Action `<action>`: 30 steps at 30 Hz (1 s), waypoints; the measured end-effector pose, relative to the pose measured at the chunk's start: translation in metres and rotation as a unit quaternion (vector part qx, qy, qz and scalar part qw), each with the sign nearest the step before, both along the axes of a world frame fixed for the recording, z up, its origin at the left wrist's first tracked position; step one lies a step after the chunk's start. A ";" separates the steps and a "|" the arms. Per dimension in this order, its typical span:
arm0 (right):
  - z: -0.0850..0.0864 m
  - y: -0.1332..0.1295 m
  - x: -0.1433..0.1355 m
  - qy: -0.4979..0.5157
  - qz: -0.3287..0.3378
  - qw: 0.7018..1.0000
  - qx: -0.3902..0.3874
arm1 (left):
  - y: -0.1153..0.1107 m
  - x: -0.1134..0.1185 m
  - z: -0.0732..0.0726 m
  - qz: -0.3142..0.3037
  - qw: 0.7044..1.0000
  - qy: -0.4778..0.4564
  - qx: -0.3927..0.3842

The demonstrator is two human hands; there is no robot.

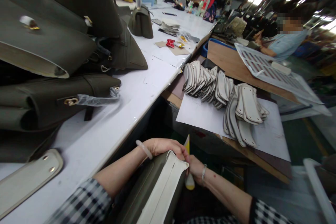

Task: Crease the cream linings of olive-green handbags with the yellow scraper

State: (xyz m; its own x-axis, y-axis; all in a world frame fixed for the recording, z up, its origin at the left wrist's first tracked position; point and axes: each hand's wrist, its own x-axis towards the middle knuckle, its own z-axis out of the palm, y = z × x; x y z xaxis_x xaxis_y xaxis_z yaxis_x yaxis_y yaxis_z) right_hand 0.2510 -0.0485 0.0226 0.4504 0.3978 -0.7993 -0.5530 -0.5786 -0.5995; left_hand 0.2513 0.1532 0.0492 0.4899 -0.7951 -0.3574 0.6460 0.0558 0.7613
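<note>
An olive-grey leather bag [143, 185] with a pale strip [164, 189] along its upturned side lies across my lap. My left hand [168, 147], wearing a bangle on its wrist, curls its fingers over the far end of the bag. My right hand [195, 169] is closed against the same far corner, touching the left fingertips. What its fingers pinch is partly hidden behind the bag's edge. A yellow and white narrow object [190, 183] shows below the right hand and again above it; I cannot tell whether the hand holds it.
Olive bags [52, 42] are heaped on the white table [136, 101] at left, with a pale strap piece [31, 183] near me. Stacks of pale riveted straps [223, 91] lie on a lower board at right. A co-worker [286, 40] sits beyond a leaning plastic-covered panel [273, 68].
</note>
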 end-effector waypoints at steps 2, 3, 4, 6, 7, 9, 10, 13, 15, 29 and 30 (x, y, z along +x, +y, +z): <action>0.009 -0.027 0.016 -0.039 -0.010 0.999 -0.017 | 0.000 0.000 0.001 -0.002 1.000 0.003 -0.004; 0.018 -0.041 0.026 -0.056 -0.014 0.998 -0.021 | 0.000 0.001 0.001 -0.002 1.000 0.007 -0.004; 0.029 -0.055 0.035 -0.062 -0.009 0.998 -0.017 | 0.000 0.001 0.000 -0.003 1.000 0.012 -0.002; 0.055 -0.075 0.049 -0.038 0.042 0.998 -0.003 | 0.000 0.002 -0.001 -0.001 1.000 0.021 0.002; 0.067 -0.080 0.053 -0.010 0.105 0.994 0.003 | 0.000 0.002 -0.003 0.001 1.000 0.025 0.004; 0.085 -0.078 0.055 0.048 0.213 0.976 0.009 | -0.001 0.002 -0.005 0.004 0.999 0.031 0.010; 0.090 -0.072 0.052 0.073 0.248 0.966 0.012 | -0.001 0.002 -0.006 0.007 0.999 0.032 0.013; 0.093 -0.049 0.040 0.107 0.259 0.960 0.026 | -0.001 0.002 -0.008 0.020 0.999 0.032 0.023; 0.090 -0.037 0.033 0.096 0.251 0.963 0.025 | -0.002 0.002 -0.008 0.031 0.998 0.034 0.030; 0.087 -0.024 0.028 0.090 0.271 0.958 0.008 | 0.001 0.003 0.000 0.035 0.997 0.050 0.050; 0.087 -0.023 0.027 0.095 0.272 0.958 0.006 | 0.001 0.003 0.000 0.034 0.997 0.050 0.051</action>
State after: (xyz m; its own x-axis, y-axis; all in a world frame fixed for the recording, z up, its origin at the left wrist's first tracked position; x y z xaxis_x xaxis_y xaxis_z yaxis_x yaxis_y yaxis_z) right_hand 0.2784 -0.0716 0.1100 0.0205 0.5421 -0.8401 -0.2719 -0.8056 -0.5264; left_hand 0.2544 0.1544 0.0494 0.4995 -0.7182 -0.4845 0.7166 0.0283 0.6969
